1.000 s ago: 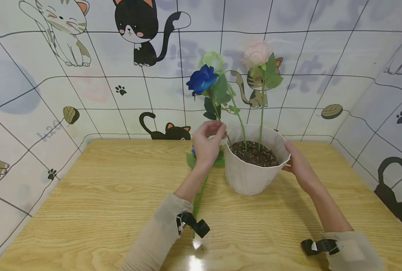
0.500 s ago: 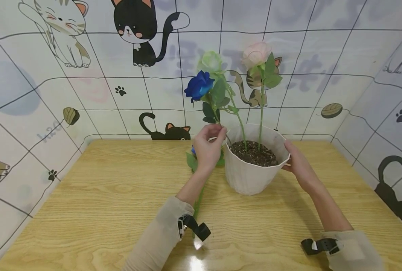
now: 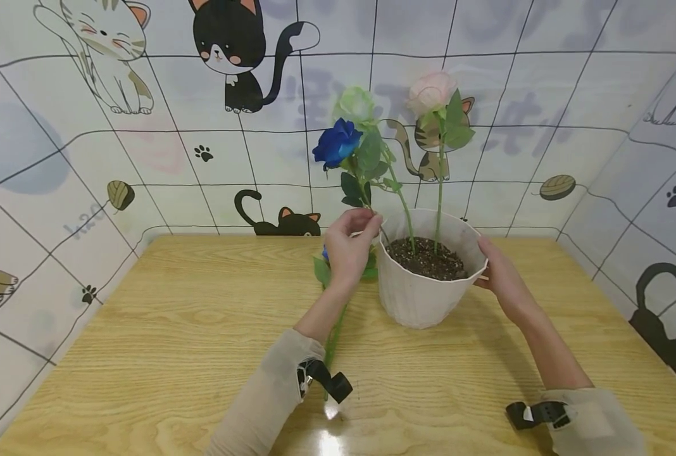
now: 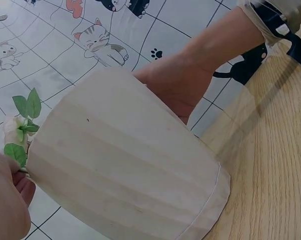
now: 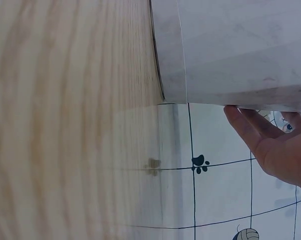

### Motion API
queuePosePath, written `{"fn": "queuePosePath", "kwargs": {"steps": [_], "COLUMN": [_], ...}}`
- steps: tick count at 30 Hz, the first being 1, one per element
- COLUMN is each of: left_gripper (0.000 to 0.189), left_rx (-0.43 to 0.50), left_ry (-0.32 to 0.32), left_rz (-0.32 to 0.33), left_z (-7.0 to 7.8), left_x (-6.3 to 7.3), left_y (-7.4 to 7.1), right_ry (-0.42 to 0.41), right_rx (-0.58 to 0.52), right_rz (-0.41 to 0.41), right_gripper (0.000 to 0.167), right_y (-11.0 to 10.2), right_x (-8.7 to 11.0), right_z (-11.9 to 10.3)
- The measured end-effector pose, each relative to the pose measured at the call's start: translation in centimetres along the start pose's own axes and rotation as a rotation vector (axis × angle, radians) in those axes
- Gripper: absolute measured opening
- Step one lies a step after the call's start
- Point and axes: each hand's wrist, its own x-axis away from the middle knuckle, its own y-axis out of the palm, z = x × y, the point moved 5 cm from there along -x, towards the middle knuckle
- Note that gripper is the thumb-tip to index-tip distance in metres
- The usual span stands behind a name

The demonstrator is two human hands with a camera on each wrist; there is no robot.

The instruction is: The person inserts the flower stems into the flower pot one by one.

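In the head view my left hand (image 3: 349, 247) pinches the stem of a blue rose (image 3: 338, 142) at the left rim of a white flower pot (image 3: 418, 297). The stem's lower end goes down inside the rim towards the dark soil (image 3: 429, 263). My right hand (image 3: 503, 278) grips the pot's right rim. In the right wrist view its fingers (image 5: 240, 125) touch the pot's outer wall. A pink rose (image 3: 431, 92) and a pale green rose (image 3: 354, 104) stand in the soil. In the left wrist view the pot wall (image 4: 120, 150) hides most of the flowers.
Under my left forearm another flower lies on the wooden table (image 3: 201, 329), its green stem (image 3: 332, 345) pointing towards me. Its blue head is mostly hidden by my hand. A wall with printed cats (image 3: 247, 152) stands behind the table.
The blue rose's head has dropped slightly, and my left hand has shifted a little lower with its stem. My right hand and the pot have stayed in place.
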Motion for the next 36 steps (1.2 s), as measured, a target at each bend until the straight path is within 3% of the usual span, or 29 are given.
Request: {"fn": "queuePosePath", "kwargs": {"steps": [15,23,31,36], "left_gripper": [0.017,0.017,0.019,0.020], "left_rx": [0.019,-0.032,-0.123,-0.152], "left_ry": [-0.038,0.010,-0.062,-0.061], "left_rz": [0.001,0.009,-0.069,-0.113], "left_z": [0.1,0.6,1.0,1.2], "left_x": [0.3,0.3,0.8,1.0], "left_y": [-0.6,-1.7,-2.8,-3.7], "right_ry": [0.007,-0.004,0.016,0.006], "right_rx": [0.006,0.007,0.003,0.009], "right_rz": [-0.010,-0.013,-0.002,-0.004], "right_gripper": [0.074,0.073,0.074,0.073], "right_y": [0.0,0.1,0.0,0.0], "right_x": [0.0,0.1,0.0,-0.1], "right_z": [0.1,0.0,0.0,0.1]}}
